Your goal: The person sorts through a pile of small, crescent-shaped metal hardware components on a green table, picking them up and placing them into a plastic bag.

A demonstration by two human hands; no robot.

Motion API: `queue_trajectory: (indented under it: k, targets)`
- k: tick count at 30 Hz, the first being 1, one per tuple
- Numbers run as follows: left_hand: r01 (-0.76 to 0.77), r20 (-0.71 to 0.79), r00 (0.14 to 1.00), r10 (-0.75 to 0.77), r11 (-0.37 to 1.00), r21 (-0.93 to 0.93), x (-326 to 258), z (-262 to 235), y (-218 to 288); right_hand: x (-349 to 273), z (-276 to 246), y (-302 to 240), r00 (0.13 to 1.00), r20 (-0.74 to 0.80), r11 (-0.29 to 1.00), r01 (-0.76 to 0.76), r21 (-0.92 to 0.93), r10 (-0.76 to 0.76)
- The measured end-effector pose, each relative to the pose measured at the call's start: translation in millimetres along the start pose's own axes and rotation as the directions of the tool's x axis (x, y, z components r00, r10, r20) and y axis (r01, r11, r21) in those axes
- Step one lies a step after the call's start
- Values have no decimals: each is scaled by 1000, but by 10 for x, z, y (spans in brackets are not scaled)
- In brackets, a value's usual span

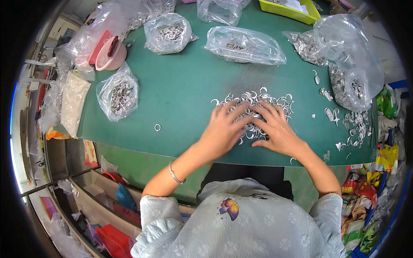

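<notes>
A pile of small silver, crescent-shaped metal pieces (254,97) lies on the green tabletop in front of me. My left hand (223,130) rests over the pile's left side, its fingers stretched out and touching the pieces. From the right, my right hand (277,130) covers the other side, fingers spread and thumb held apart. The two hands nearly meet in the middle and hide part of the pile. Neither hand has a visible grip on any piece. One silver ring (157,127) sits alone on the table, well left of my left hand.
Clear plastic bags of metal pieces (118,95) stand at left and along the back, near a pink bowl (111,56). At right are a large filled bag (350,86) and scattered pieces (357,127). A yellow-green tray (290,10) stands at the far edge.
</notes>
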State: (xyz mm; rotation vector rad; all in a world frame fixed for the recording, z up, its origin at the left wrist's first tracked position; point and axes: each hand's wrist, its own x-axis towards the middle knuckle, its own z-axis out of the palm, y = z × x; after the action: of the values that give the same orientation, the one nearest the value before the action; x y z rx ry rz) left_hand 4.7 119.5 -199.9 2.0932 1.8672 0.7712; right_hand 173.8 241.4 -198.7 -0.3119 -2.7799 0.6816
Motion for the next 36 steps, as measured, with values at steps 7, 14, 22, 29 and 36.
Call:
queue_trajectory:
  k: [7, 14, 22, 29, 36]
  targets:
    - [167, -72, 984, -163, 984, 55, -480, 168, -70, -312, -4, 271, 999, -53, 988, -9, -151, 1]
    - [325, -341, 880, -331, 943, -76, -517, 208, 3, -422, -122, 424, 933, -311, 955, -242, -172, 181]
    - [153, -112, 984, -141, 983, 102, -283, 352, 146, 209, 175, 137, 975, -219, 994, -61, -90, 40]
    - [42, -147, 987, -58, 993, -110, -535, 283, 172, 40, 135, 258, 967, -256, 987, -48, -151, 8]
    - [-29, -139, 990, -4, 972, -233, -520, 507, 329, 379, 313, 116, 975, -217, 982, 1, -189, -42]
